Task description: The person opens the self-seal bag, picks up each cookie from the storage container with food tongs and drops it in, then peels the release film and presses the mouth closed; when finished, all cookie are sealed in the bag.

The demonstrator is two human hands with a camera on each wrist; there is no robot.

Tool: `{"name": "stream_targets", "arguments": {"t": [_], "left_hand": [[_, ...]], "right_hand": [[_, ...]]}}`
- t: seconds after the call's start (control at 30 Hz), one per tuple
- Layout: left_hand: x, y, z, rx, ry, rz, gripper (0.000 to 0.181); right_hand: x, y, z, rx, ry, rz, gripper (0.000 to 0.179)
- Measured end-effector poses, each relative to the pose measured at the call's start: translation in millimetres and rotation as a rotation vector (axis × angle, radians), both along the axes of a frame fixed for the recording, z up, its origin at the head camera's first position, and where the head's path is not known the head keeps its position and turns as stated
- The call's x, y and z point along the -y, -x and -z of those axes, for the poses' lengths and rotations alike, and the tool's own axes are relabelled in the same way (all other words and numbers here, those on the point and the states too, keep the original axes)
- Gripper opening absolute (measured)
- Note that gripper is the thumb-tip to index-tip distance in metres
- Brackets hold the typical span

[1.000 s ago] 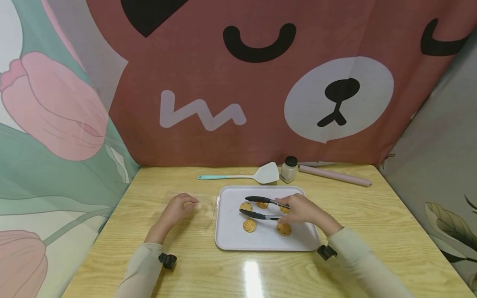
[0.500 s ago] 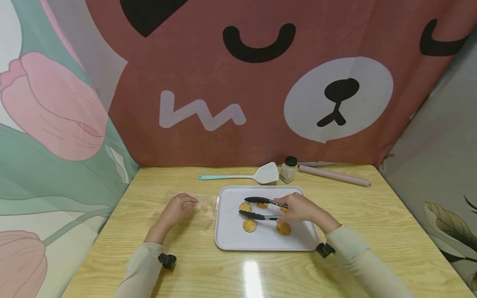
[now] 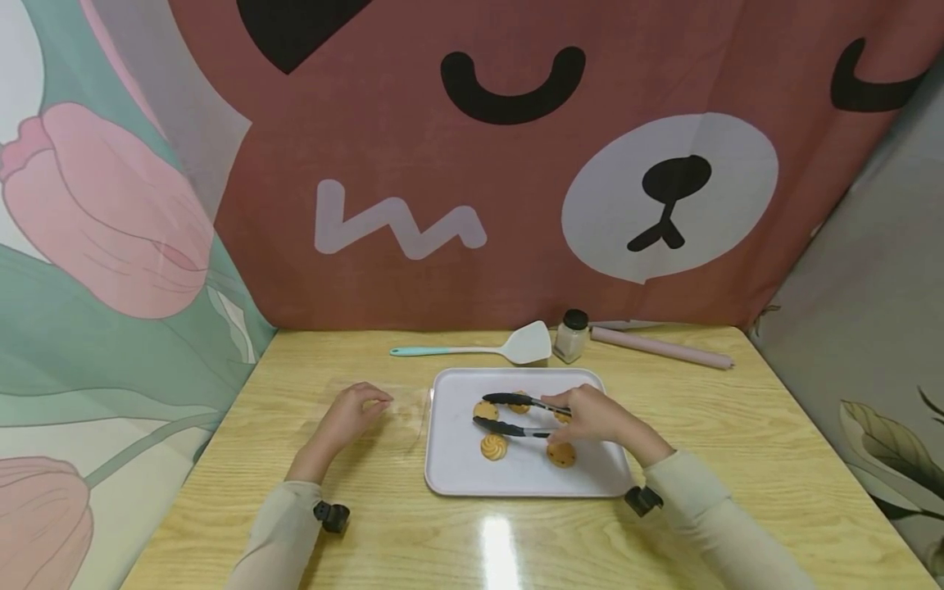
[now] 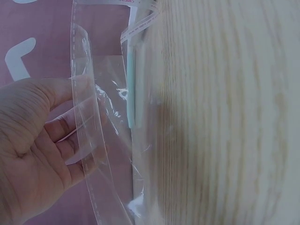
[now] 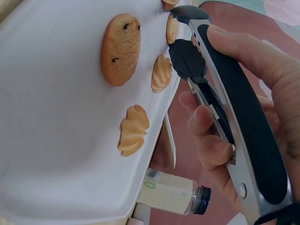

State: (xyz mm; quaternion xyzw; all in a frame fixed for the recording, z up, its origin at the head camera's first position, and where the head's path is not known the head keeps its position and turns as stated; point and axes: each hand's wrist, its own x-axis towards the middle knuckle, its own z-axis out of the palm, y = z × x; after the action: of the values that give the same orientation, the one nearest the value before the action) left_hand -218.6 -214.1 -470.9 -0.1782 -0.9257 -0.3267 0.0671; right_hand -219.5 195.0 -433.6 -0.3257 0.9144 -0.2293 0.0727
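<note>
Closest in: both sleeves (image 3: 276,533) with small wrist cameras (image 3: 335,516). Left hand (image 3: 354,414) has bent fingers at the rim of a clear plastic bag (image 4: 108,79), seems to hold it by that edge; firmness can't tell. Bag is just left of the tray; best kept steady, mouth spread. Right hand (image 3: 590,412) wraps the tongs (image 5: 248,117), thumb on one handle, fingers on the other, arms partly apart.

Then the tray (image 3: 457,475) on the table (image 3: 398,533). Front: swirl cookie (image 3: 493,447), chip cookie (image 3: 561,455). Behind the swirl, a smaller cookie (image 3: 485,410) sits between the tong tips, left half of tray; contact on both sides can't tell. For a good grip: tips low, centred, squeeze evenly and lightly since it probably crumbles; any lift straight up, clear of neighbours. Two more swirls (image 5: 133,131) to its right.

Far: white spatula (image 3: 528,344), black-lidded jar (image 3: 571,338), pink rod (image 3: 664,347), bear-print cloth (image 3: 516,279).
</note>
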Motion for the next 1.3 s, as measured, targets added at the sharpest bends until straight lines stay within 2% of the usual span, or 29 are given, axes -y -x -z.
{"name": "stream_targets", "arguments": {"t": [0.17,0.5,0.73,0.97,1.17,1.3], "left_hand": [[0.2,0.4,-0.3,0.001,-0.001,-0.001,0.013],[0.9,0.2,-1.7,0.014,-0.016,-0.007,0.013],[1.7,1.1,-0.3,-0.025,-0.018,-0.005,0.012],[2.4,0.7,0.7,-0.023,-0.029,-0.009,0.011],[2.3,-0.7,0.8,-0.034,-0.051,-0.014,0.011],[3.4,-1.9,2.6,-0.011,-0.078,-0.026,0.012]], "right_hand": [[-3,-0.4,2.2,0.002,0.02,-0.003,0.065],[5,0.0,-0.4,-0.05,0.079,-0.035,0.062],[27,0.5,-3.2,-0.034,0.117,-0.069,0.061],[53,4.0,-3.3,-0.046,0.112,-0.111,0.06],[76,8.2,5.0,-0.066,0.087,-0.123,0.061],[90,10.8,11.8,-0.047,0.083,-0.129,0.062]]}}
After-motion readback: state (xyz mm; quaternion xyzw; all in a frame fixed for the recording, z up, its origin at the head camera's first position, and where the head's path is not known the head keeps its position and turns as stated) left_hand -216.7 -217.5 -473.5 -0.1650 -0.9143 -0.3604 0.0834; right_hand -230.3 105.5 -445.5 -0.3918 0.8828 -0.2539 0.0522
